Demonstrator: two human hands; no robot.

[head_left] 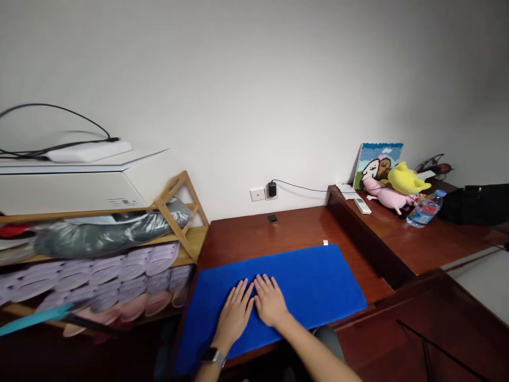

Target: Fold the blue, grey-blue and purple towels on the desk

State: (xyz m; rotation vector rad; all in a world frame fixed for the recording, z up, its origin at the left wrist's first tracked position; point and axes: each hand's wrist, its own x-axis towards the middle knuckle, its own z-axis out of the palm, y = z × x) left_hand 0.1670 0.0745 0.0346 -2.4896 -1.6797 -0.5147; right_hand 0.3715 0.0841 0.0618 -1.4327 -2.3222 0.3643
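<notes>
A blue cloth (314, 276) is spread flat over the wooden desk (246, 233), with a small white tag at its far edge. My left hand (235, 313) rests palm down on the cloth, fingers stretched forward, a watch (213, 356) on its wrist. Beside it, my right hand (270, 300) also lies flat on the cloth, its fingers out. The two hands are close together near the cloth's middle. Neither one holds anything.
On the left, a wooden rack (186, 212) bears a white box (71, 188) and rows of slippers (135, 265). The raised right desk holds a remote (362, 206), a pink plush toy (389, 197), a yellow plush toy (407, 179) and a water bottle (426, 209). A black adapter (272, 188) is plugged into the wall.
</notes>
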